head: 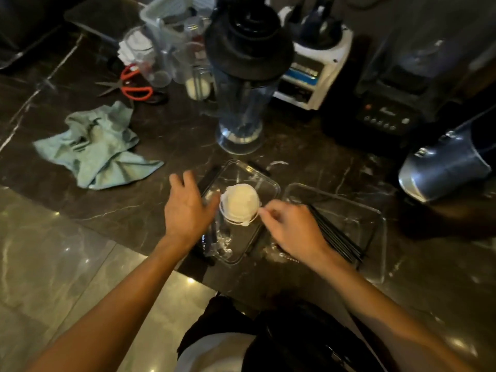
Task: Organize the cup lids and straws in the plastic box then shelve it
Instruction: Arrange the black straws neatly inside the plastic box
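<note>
So the person's right hand (pixel 288 229) has thumb and fingertips pinched together on the rim of a stack of translucent white round plastic cup lids (pixel 239 204), which sits inside the clear rectangular plastic box (pixel 264 183) in the middle of the counter. The left hand (pixel 188 208) is just on the other side of the stack from that pinch, fingers spread and loose, resting at the box's near-left edge and not clamped on anything as far as can be told. Right of the pinch, under the right wrist, a bundle of thin black straws (pixel 335 237) lies across a second clear plastic tray (pixel 375 218), maybe the box's lid, hard to say

What could go wrong: that pinch only has the rim, so if the stack gets lifted or nudged it could fan out and lids slide all over the box. The box is light and the counter looks slick, so it could skate if the left hand doesn't steady it. The straws look loose and could roll off the tray

The surface is a dark polished marble counter (pixel 161 189), pretty cluttered beyond the grip: a tall clear blender jar with a black lid (pixel 241 103), a crumpled pale green cloth (pixel 99 146), orange-handled scissors (pixel 128 87). Dim room, glossy tiled floor (pixel 53 251) below
</note>
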Available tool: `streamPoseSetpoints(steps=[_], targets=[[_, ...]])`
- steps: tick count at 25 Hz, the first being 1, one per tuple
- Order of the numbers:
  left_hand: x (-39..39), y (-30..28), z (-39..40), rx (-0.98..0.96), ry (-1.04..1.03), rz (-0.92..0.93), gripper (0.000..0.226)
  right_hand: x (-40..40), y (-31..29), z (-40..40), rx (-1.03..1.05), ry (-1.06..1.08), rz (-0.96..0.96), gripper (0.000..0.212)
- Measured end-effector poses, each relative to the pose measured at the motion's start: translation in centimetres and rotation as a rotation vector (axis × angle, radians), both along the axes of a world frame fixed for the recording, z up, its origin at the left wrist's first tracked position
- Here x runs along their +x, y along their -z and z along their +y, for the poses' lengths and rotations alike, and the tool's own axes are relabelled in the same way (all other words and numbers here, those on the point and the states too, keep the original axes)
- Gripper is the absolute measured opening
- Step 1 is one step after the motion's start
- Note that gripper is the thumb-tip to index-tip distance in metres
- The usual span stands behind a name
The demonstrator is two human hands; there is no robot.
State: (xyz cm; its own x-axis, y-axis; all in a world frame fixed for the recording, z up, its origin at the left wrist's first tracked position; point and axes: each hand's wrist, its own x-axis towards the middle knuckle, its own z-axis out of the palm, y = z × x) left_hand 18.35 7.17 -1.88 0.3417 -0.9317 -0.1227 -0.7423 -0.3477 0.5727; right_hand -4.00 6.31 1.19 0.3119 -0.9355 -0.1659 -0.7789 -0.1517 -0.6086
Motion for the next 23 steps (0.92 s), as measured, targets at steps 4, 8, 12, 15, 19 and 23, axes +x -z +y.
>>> streamPoseSetpoints(steps=[4,8,12,15,19,23], targets=[[-6.2,-3.6,-4.0,-0.159,0.464,0.152,0.033,-9.0,0.3,0.5,0.029,0.307,0.164,0.019],[-14.7,-2.7,-6.1,0.018,1.084,0.064,0.042,-14.2,1.6,1.1,0.18,0.322,0.396,0.025],[-19.5,0.4,-6.5,0.134,1.36,-0.209,0.074,-15.2,2.5,1.7,0.253,0.221,0.442,0.043],[-20.4,2.4,-6.6,0.257,1.43,-0.305,0.111,-14.8,3.6,1.7,0.377,0.187,0.359,0.077],[-20.6,4.0,-6.4,0.318,1.48,-0.485,0.135,-14.9,4.7,1.0,0.486,0.119,0.484,0.103],[-21.0,4.5,-6.4,0.303,1.483,-0.605,0.129,-15.1,4.5,0.5,0.46,0.068,0.48,0.086]])
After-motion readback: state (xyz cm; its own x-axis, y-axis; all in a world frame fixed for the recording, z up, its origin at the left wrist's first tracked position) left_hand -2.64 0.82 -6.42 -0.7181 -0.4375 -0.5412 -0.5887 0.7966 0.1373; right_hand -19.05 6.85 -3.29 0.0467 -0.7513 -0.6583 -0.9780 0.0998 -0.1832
